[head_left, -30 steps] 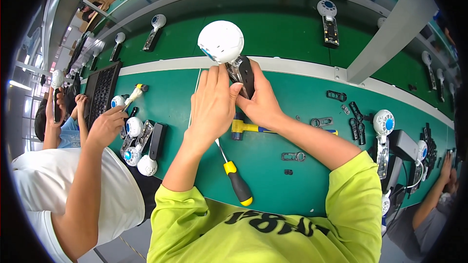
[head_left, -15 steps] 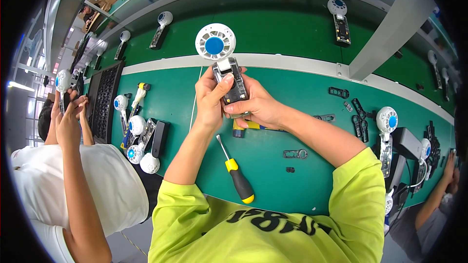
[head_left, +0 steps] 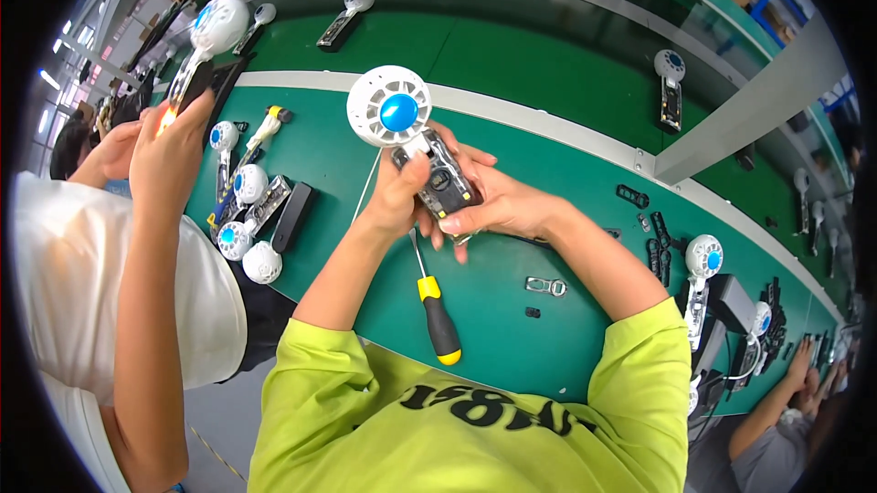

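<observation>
And there it is, the handheld fan (head_left: 417,143) has come right round: a second ago its plain white back was up and its casing stood side-on, and now the blue hub of the fan head (head_left: 399,112) and the uncovered innards of the handle (head_left: 441,179) look up at the person. It has leaned a touch since half a second ago too, the head up and left of the hands, the lower end down to the right. The left hand (head_left: 395,196) grips the handle's upper left edge, thumb along it; the right hand (head_left: 502,196) cups the other side and lower end, thumb pressed near the base. So the open face now lies in plain sight, well placed, I'd say, for looking over or working on. Just nearer the body than the left hand rests a screwdriver (head_left: 440,319); nearer than the right, a loose frame (head_left: 546,286) and a small black piece (head_left: 533,313). Well left of the left hand, a co-worker's hand (head_left: 169,150) has raised another fan (head_left: 216,25), an orange glow showing at its lower end.
</observation>
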`<state>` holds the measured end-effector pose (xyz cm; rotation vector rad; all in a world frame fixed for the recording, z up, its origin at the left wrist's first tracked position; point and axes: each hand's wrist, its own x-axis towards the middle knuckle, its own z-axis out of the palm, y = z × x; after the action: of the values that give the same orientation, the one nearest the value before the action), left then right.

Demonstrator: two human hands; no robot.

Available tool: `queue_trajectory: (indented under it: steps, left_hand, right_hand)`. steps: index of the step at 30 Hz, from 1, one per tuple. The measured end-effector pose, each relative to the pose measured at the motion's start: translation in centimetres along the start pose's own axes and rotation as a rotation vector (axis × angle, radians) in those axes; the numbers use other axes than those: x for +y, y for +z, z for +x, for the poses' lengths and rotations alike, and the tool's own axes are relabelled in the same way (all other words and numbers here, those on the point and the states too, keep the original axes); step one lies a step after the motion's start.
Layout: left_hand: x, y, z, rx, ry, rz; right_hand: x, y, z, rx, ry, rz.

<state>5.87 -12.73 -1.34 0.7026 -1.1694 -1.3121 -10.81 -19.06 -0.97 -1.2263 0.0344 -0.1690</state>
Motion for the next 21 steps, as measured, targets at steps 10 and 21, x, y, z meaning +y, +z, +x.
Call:
queue_trajectory:
  steps: [10,21]
  left_hand:
    - [2.9,-0.4,-1.5,0.287,0.214,-0.290]
    - [4.6,1.7,-5.8,0.604,0.110,-0.209]
  right_hand:
    - [-0.1,1.8,-4.1,0.170,0.407,-1.586]
    - [-4.4,9.2,-1.8,0.541,-0.213,-1.285]
